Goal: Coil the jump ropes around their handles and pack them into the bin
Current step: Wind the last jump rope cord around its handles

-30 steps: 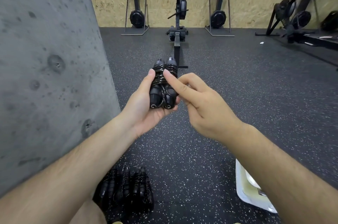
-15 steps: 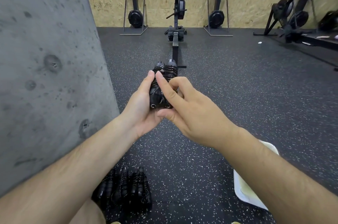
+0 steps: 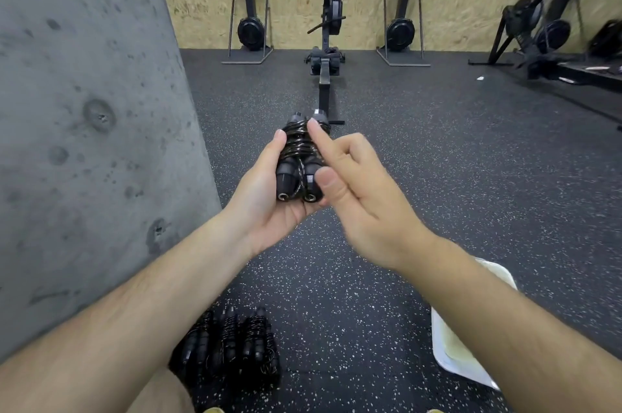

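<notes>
My left hand (image 3: 266, 190) grips a black jump rope (image 3: 298, 160) from the left and below. Its two handles lie side by side, and the cable is coiled around their upper half. My right hand (image 3: 356, 197) is on the bundle's right side: the index finger lies along the top of the coil, the thumb presses the lower end of the right handle, and the other fingers are curled. Several coiled black jump ropes (image 3: 229, 348) lie in a pile on the floor below my left forearm. The white bin (image 3: 471, 355) sits on the floor at the lower right, partly hidden by my right forearm.
A grey concrete wall (image 3: 84, 126) fills the left side. A rowing machine (image 3: 324, 52) stands straight ahead on the speckled black rubber floor, with more gym machines along the plywood back wall and at the far right.
My right hand has shifted from lying over the bundle to its right side, with the index finger now stretched up along the coil and the thumb on the handle's end. My left hand keeps its grip.
</notes>
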{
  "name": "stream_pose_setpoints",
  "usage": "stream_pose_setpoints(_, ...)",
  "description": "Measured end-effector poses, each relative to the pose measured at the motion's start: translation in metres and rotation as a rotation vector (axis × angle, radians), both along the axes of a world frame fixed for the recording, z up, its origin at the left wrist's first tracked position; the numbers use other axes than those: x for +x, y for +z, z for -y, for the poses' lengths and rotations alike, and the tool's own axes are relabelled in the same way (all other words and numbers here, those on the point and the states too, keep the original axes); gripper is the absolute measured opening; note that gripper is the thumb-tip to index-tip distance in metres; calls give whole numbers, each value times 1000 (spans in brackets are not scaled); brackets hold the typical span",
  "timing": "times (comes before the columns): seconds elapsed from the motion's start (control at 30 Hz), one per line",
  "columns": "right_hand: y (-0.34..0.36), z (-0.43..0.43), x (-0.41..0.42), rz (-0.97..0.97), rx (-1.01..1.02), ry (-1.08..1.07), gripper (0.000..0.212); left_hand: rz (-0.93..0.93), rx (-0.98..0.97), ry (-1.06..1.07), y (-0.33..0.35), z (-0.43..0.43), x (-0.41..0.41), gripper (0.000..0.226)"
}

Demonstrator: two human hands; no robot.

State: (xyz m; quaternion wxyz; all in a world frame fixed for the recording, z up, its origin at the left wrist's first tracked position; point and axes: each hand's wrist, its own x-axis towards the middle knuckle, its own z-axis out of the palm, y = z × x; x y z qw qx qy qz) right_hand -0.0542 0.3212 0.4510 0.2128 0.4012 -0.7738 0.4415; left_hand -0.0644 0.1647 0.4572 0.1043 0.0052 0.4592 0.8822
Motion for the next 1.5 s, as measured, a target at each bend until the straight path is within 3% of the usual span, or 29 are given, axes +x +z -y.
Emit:
stream_pose_setpoints(0.13,3,-4,0,208,-130,77,48,-22,-30,-3,3,3,1,56)
stream_pose_setpoints(0.3,7,-8,-3,13,105,-32,51,-48,-29,15,4,2,0,61)
stream_pose_setpoints(0.53,13,-20,-9,-103,102,-142,33,-36,-69,50,-1,-3,2,57)
stream_pose_setpoints(0.9,15,-18,-5,217,62,-162,14,-90,-156,113,-3,-10,1,56)
stream_pose_setpoints(1.23,5,-13,-5,405,-135,-205,17,-409,-329,183,-10,-12,-6,45)
stream_pose_setpoints(1.5,-3,-4,-2,196,-118,-170,16,-422,-331,275,-10,-7,-8,38)
